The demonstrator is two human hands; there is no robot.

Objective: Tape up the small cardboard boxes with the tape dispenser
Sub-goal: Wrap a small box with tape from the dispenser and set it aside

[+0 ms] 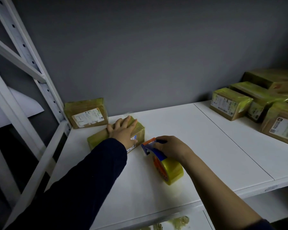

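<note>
Before the Strip Goes Down

As fingers of the left hand (123, 130) lie spread flat on the small box (96, 140) toward the back left of the shelf (189, 138), those of the right hand (171, 146) curl round the single tape dispenser (156, 152) beside it. Pressing down and pulling straight should seat the strip. One labelled box (86, 113) leans against the wall (140, 63); at least four boxes (230, 103) crowd the right.
</note>
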